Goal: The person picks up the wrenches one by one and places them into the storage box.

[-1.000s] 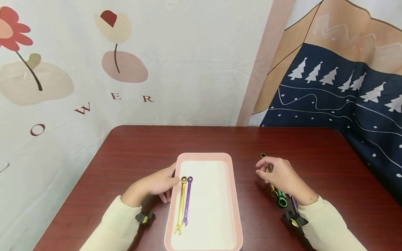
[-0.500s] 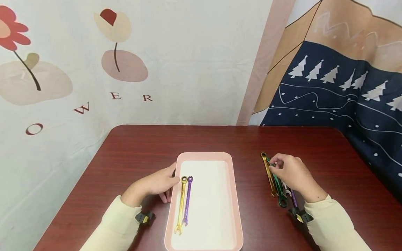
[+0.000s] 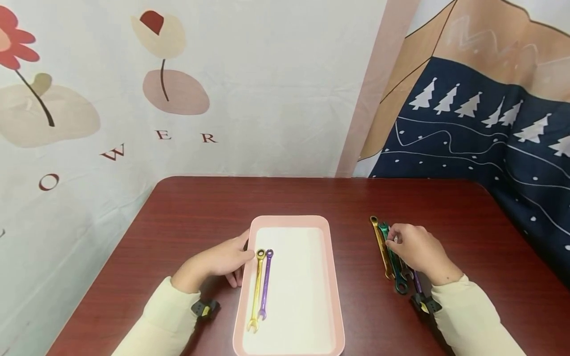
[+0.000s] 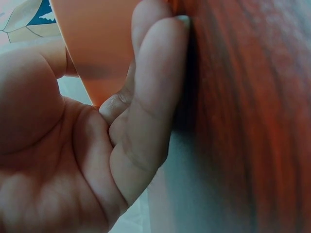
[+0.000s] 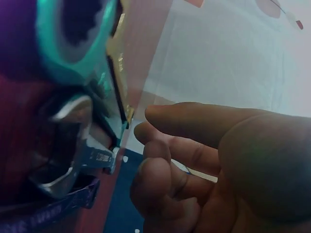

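My left hand (image 3: 227, 258) grips the left edge of a pink-rimmed white tray (image 3: 333, 277), thumb over the rim and fingers outside and below it. In the left wrist view, the tray's wall (image 4: 99, 43) stands between thumb and fingers. Inside the tray lie a yellow combination wrench (image 3: 256, 291) and a purple combination wrench (image 3: 266, 284), side by side. My right hand (image 3: 418, 252) hovers over several more wrenches, its thumb and fingers loosely bent around nothing visible. Beneath it are a gold wrench (image 3: 381, 248), a green wrench (image 3: 394, 259), a silver wrench (image 5: 73, 145) and a purple wrench (image 3: 417, 283).
A dark red wooden table (image 3: 213, 202) carries everything. Behind it hangs a printed cloth (image 3: 276, 89), with a navy tree-patterned part (image 3: 436, 143) at the right. Each wrist wears a small black camera mount (image 3: 206, 309).
My right hand has shifted right, off the gold wrench and across the green one, uncovering both, and now hovers by the silver wrench. The left hand and the tray stay put.
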The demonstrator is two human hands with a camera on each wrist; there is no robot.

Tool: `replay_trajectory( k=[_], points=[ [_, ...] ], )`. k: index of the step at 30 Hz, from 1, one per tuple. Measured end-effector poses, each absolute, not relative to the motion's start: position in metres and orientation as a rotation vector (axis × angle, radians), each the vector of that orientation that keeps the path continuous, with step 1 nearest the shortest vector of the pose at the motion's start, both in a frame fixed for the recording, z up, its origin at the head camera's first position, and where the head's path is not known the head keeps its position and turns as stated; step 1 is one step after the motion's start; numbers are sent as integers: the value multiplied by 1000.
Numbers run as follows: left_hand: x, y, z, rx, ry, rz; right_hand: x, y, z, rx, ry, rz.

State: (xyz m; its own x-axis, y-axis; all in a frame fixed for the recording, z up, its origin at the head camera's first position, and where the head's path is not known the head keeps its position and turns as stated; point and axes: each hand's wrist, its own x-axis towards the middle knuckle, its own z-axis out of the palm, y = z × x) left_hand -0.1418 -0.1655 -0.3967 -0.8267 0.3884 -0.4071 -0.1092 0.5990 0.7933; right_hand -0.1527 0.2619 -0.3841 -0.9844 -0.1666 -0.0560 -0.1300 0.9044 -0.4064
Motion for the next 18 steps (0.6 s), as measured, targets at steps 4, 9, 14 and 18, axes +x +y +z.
replay_trajectory(
  k=[4,9,14,18],
  points=[
    [-142,-166,-396,226,2269,1184,-153,263,-385,-238,2973,-599],
    [-143,-165,-396,231,2275,1182,-153,266,-387,-237,2977,-566],
    [-143,-166,-397,228,2274,1181,-154,266,-391,-249,2933,-573],
    [-142,-167,-396,224,2270,1181,-153,265,-392,-249,2886,-580]
  ],
)
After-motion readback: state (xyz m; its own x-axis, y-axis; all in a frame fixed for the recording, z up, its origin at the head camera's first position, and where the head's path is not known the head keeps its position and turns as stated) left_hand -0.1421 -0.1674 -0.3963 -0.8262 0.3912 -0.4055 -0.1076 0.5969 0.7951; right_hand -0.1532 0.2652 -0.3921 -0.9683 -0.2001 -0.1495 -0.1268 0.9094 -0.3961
